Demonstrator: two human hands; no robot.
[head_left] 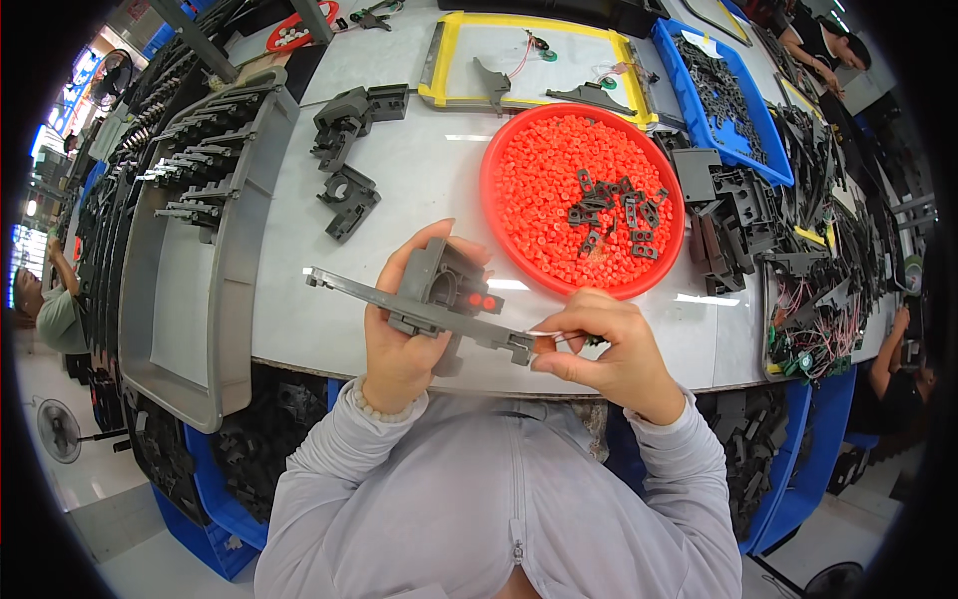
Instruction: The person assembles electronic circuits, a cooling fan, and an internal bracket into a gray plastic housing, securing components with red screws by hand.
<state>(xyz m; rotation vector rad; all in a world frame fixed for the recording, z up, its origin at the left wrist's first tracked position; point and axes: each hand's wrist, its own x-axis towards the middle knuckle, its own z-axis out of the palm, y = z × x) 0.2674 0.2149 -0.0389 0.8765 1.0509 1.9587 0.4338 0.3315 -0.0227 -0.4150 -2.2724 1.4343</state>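
My left hand (pixel 401 344) is closed round a dark grey plastic housing (pixel 435 282) with a round opening and two small red caps on its side. A long, narrow grey bar (pixel 419 311) runs across the housing, tilted down to the right. At the bar's right end, my right hand (pixel 614 349) pinches thin wires (pixel 555 335) between thumb and fingers. A small dark piece shows by those fingertips, too small to make out. Just beyond my hands stands a round red tray (pixel 486 190) of small red caps, with several small dark grey clips (pixel 639 215) on top.
More grey housings (pixel 344 200) lie on the white table at left, beside a grey bin (pixel 235 329) of long parts. A yellow-taped board (pixel 436 60), a blue tray (pixel 773 172) of dark parts and wired green boards (pixel 813 349) surround the work area. Other people work at both sides.
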